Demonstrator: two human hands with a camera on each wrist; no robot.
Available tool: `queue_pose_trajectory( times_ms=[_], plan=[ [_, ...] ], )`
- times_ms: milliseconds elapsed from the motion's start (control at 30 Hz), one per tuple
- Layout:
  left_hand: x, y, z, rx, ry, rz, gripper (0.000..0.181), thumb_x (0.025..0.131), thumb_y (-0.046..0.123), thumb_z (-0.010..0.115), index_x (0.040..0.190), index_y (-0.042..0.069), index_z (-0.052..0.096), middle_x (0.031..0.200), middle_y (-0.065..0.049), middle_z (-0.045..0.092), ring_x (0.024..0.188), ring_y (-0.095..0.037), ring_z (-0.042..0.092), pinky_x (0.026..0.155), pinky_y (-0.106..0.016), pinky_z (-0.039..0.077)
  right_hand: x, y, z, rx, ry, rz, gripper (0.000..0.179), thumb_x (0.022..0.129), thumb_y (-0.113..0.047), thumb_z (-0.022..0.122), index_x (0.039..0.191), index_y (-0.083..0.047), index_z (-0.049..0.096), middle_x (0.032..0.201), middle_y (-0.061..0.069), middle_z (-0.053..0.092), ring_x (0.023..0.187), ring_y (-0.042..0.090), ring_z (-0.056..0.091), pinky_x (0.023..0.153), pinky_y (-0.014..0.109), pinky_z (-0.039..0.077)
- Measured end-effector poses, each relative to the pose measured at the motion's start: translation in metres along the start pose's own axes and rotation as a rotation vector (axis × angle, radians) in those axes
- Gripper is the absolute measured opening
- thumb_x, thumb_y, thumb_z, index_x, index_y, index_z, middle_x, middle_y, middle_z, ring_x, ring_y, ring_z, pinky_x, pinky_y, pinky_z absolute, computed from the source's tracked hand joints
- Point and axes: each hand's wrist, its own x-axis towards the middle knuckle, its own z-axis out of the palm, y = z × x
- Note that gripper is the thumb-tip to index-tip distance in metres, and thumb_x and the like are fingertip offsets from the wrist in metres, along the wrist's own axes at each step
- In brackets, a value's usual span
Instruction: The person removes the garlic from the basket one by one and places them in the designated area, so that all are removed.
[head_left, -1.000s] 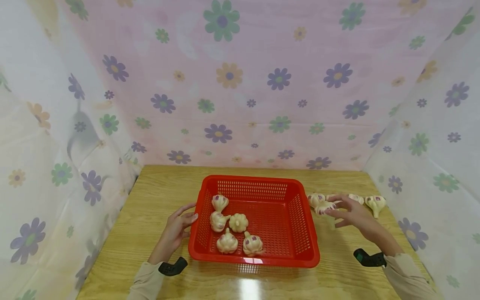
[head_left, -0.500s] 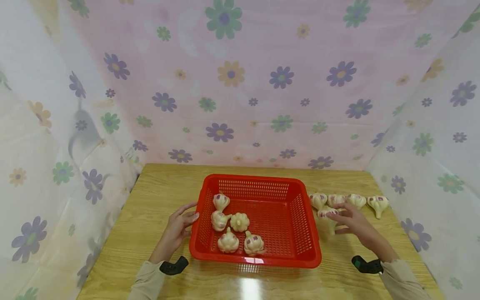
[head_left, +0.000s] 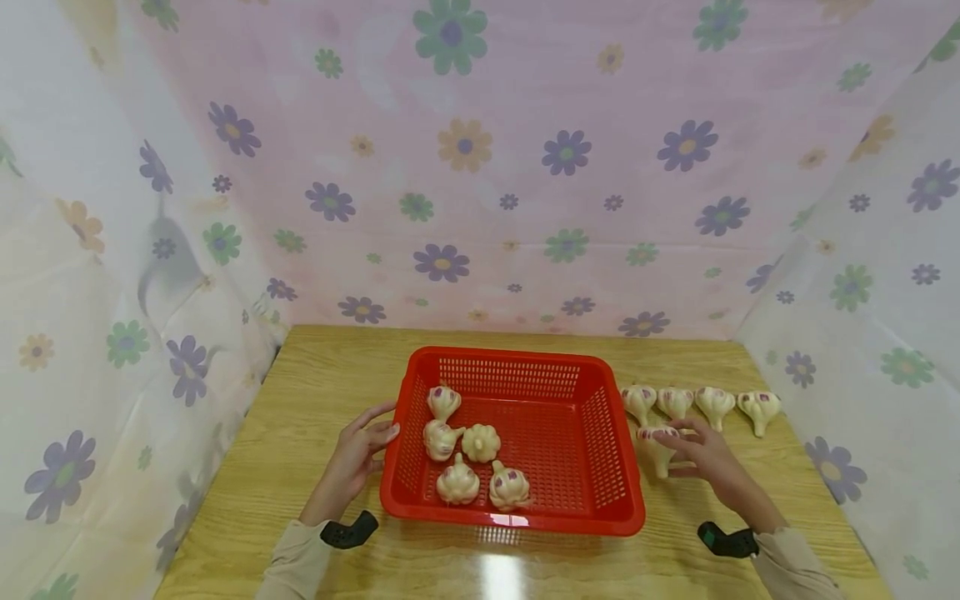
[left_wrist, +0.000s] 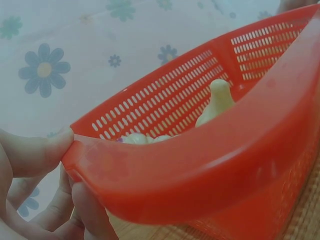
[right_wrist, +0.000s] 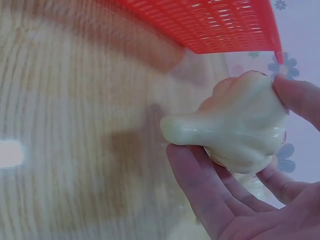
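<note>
I read the right hand's (head_left: 708,462) fingers as curled about a garlic bulb (right_wrist: 245,125), which sits between their tips, stem toward the person. Left hand (head_left: 347,467) pinches the left rim of the red basket (head_left: 510,522); five bulbs (head_left: 458,483) inside. Right of it, four more bulbs (head_left: 676,402) in a row on the table (head_left: 337,358).

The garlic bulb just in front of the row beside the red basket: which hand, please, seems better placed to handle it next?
Probably the right hand: its fingers hold that garlic bulb, right of the red basket. The left hand grips the basket's left rim, on the opposite side.
</note>
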Motion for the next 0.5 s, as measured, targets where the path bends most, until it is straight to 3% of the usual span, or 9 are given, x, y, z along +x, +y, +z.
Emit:
queue_pose_trajectory(
  times_ms=[500],
  plan=[
    [0.001,0.0,-0.001,-0.004,-0.016,0.005,0.047,0.091,0.005,0.059,0.136,0.01,0.048,0.106,-0.008,0.063,0.084,-0.021,0.065,0.066,-0.039,0.055,0.007,0.02,0.014,0.017,0.09,0.088,0.071,0.091,-0.037,0.062,0.135,0.006,0.027,0.113,0.02,0.053,0.082,0.024,0.059,0.075,0.043,0.054]
  ],
)
